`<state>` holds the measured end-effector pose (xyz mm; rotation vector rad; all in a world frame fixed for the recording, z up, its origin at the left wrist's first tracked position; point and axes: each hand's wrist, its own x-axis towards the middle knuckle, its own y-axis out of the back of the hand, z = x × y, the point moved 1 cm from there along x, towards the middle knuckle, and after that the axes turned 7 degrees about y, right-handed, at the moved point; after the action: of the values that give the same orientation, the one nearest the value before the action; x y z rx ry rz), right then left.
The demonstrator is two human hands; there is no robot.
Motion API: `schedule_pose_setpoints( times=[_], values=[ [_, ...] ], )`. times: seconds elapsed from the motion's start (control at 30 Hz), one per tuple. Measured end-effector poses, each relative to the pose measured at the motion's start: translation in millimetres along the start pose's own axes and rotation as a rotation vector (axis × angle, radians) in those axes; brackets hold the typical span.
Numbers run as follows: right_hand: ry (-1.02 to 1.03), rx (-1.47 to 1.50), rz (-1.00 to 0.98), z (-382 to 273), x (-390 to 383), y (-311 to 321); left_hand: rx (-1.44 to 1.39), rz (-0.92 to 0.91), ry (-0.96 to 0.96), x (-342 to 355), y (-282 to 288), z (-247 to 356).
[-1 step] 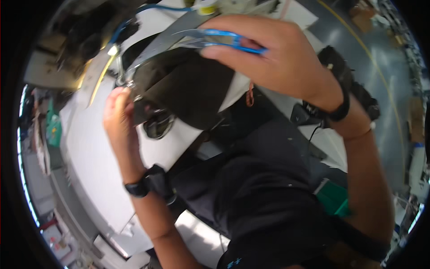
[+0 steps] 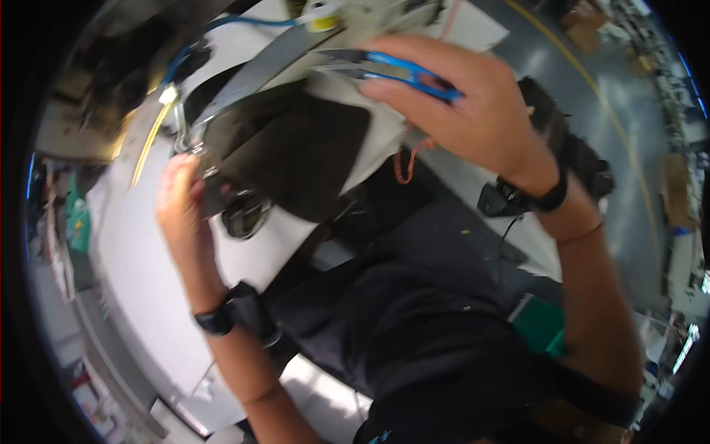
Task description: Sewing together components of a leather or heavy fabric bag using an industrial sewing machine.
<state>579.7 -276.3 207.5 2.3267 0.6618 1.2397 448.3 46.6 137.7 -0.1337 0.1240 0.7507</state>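
My right hand is closed around a pair of blue-handled thread snips. The snips' blades point left and stand slightly apart, above the far edge of a dark olive cloth. That cloth is spread over the white worktable, by the metal needle area of what looks like a sewing machine. My left hand has its fingers curled together at the cloth's left edge, beside the metal parts; the fingertips are partly hidden and blurred. A dark rounded item lies near the left hand.
A lit lamp shines at the upper left. A yellow-labelled bottle stands at the back. An orange cord loop hangs by the table's right side. A black device with a cable and a green bin are to my right.
The right hand with the snips has moved right, away from the cloth. The left hand stays by the cloth's edge. The whole view has shifted slightly.
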Motion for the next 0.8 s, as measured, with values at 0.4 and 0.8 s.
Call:
schedule_pose_setpoints(
  times=[0.4, 0.8],
  values=[
    [-0.526, 0.014, -0.108, 127, -116, -25, -0.034, -0.038, -0.118, 14, 14, -27],
    [0.041, -0.496, -0.066, 121, -82, -82, 0.107, 0.036, -0.177, -3, -2, -29]
  ],
)
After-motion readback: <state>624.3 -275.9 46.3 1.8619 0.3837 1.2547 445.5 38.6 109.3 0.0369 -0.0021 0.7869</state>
